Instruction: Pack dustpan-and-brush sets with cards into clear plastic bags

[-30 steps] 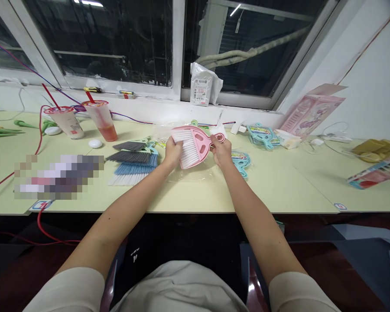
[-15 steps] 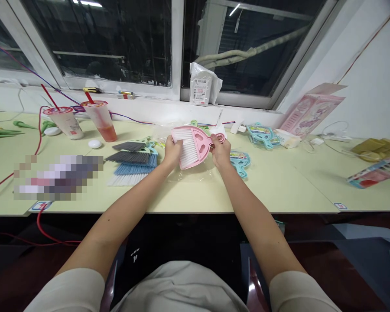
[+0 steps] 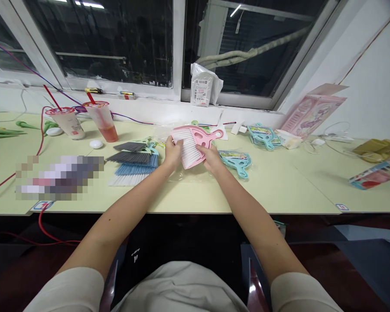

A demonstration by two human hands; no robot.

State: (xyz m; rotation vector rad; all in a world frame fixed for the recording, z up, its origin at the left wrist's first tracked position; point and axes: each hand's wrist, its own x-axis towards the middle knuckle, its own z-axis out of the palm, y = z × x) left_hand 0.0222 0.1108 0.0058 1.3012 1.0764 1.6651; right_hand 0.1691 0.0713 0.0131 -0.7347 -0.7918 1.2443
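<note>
A pink hand brush with white bristles [image 3: 190,146] lies against a pink dustpan, both held above the table with the handle pointing up to the right. My left hand [image 3: 173,153] is closed on the left edge, its thumb over the bristle tips. Lower right, my right hand [image 3: 211,157] grips the set, thumb on the pink brush head and fingers hidden behind. Under the hands lies a clear plastic bag [image 3: 186,175]. Left of them is a pile of brushes [image 3: 136,168] with grey, blue and white bristles.
Wrapped blue dustpan sets [image 3: 236,162] [image 3: 264,136] lie on the right. Two drink cups [image 3: 101,121] [image 3: 66,122] with red straws stand at back left, near a white oval object [image 3: 95,144]. A pink box [image 3: 312,110] leans by the wall. A red cable [image 3: 43,138] crosses the left side.
My right hand has shifted from the handle end down to the lower right of the brush head. My left hand keeps its hold on the left edge.
</note>
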